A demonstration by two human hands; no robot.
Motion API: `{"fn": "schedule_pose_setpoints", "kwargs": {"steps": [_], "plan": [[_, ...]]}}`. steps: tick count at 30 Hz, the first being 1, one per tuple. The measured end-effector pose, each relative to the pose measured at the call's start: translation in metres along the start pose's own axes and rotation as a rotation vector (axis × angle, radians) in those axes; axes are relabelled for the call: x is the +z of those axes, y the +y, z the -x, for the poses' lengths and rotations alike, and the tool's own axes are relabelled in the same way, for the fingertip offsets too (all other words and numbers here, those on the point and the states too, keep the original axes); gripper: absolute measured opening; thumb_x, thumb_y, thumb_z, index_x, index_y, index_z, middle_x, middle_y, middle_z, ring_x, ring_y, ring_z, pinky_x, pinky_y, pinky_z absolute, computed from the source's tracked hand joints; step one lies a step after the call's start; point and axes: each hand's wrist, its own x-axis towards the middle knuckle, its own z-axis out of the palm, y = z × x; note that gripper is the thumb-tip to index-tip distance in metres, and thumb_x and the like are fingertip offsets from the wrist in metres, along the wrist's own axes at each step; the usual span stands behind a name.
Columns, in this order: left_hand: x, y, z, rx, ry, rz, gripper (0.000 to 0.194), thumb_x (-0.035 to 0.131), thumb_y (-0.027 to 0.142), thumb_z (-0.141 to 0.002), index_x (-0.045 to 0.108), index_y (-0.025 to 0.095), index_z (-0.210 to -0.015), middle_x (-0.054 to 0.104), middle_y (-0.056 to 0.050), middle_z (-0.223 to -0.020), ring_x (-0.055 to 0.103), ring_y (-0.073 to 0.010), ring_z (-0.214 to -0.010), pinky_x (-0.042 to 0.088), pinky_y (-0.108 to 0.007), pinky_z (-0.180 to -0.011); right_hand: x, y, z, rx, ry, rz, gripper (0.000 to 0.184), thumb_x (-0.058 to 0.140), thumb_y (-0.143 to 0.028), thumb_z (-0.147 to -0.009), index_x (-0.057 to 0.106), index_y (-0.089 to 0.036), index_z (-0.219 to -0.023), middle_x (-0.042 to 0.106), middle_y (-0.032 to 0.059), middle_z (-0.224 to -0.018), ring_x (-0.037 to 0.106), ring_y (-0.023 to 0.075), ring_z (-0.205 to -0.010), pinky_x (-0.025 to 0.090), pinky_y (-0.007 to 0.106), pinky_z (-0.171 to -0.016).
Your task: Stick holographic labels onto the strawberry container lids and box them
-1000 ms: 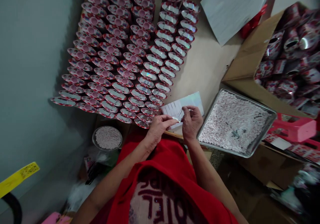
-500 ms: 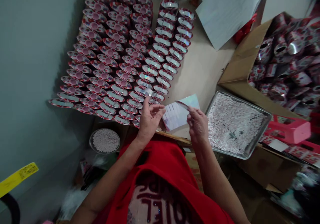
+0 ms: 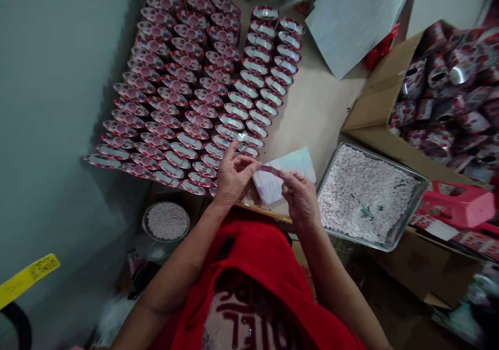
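Note:
Between my two hands stretches a thin, narrow dark-reddish strip (image 3: 270,170), slightly bowed. My right hand (image 3: 300,191) pinches its right end between thumb and fingers. The thumb and fingers of my left hand (image 3: 235,177) close at its left end, while the left index finger points up and away. A small shiny piece (image 3: 242,137) shows by that fingertip; whether it sticks to the finger I cannot tell. Under the strip lies a pale iridescent sheet (image 3: 300,164) with strip-like marks. Rows of oval-topped red and white containers (image 3: 208,98) stand close beyond my left hand.
A metal tray (image 3: 419,196) of small white pellets sits at right, with a cardboard box (image 3: 374,98) of printed cans behind it. Nearer on the left is a round bowl (image 3: 145,228) of similar pellets. A large silvery sheet (image 3: 351,22) lies at the back; a pink plastic basket (image 3: 473,207) stands far right.
My right hand has moved left and slightly down, bringing the strip's free end to my left hand's fingers. The left thumb and fingers now meet it. The view has shifted slightly.

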Motion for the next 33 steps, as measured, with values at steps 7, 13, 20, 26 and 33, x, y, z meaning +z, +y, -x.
{"fn": "schedule_pose_setpoints", "kwargs": {"steps": [7,13,20,26,33], "plan": [[-0.016,0.007,-0.004,-0.002,0.002,-0.043,0.099,0.09,0.019,-0.066,0.045,0.019,-0.153,0.075,0.0,-0.084,0.071,-0.0143,-0.077,0.057,-0.025,-0.077,0.009,0.011,-0.012,-0.163,0.028,0.158,0.039,0.084,-0.054,-0.066,0.07,-0.018,-0.073,0.062,-0.0009,-0.063,0.043,0.0092,-0.054,0.03,0.024,-0.049],[-0.036,0.008,-0.013,0.051,0.091,-0.084,0.097,0.089,0.021,-0.068,0.045,0.018,-0.153,0.076,0.0,-0.084,0.072,-0.0144,-0.079,0.057,-0.025,-0.079,0.034,0.014,-0.022,-0.141,-0.04,0.101,0.033,0.085,-0.048,-0.065,0.072,-0.018,-0.071,0.069,0.0023,-0.07,0.051,0.0112,-0.06,0.039,0.025,-0.056],[-0.067,0.012,-0.012,0.102,0.291,-0.244,0.077,0.086,0.02,-0.074,0.055,0.022,-0.145,0.078,0.0,-0.087,0.073,-0.0148,-0.083,0.057,-0.027,-0.088,0.075,0.032,-0.024,-0.132,-0.087,0.056,0.027,0.088,-0.041,-0.062,0.077,-0.019,-0.073,0.069,0.0009,-0.065,0.054,0.0131,-0.058,0.045,0.027,-0.058],[-0.115,0.036,-0.024,0.346,0.397,-0.484,0.075,0.084,0.019,-0.079,0.054,0.028,-0.147,0.078,0.002,-0.092,0.074,-0.0156,-0.092,0.055,-0.029,-0.098,0.144,0.048,-0.031,-0.189,-0.165,0.037,0.029,0.084,-0.045,-0.07,0.077,-0.018,-0.077,0.069,0.0004,-0.066,0.056,0.0134,-0.059,0.046,0.027,-0.06],[-0.165,0.053,-0.091,0.59,0.4,-0.915,0.072,0.075,0.019,-0.087,0.05,0.028,-0.153,0.079,-0.004,-0.099,0.07,-0.024,-0.106,0.047,-0.043,-0.109,0.223,0.057,-0.067,-0.334,-0.05,0.123,0.031,0.077,-0.049,-0.076,0.073,-0.018,-0.072,0.067,-0.0008,-0.064,0.057,0.0146,-0.061,0.046,0.027,-0.064]]}}
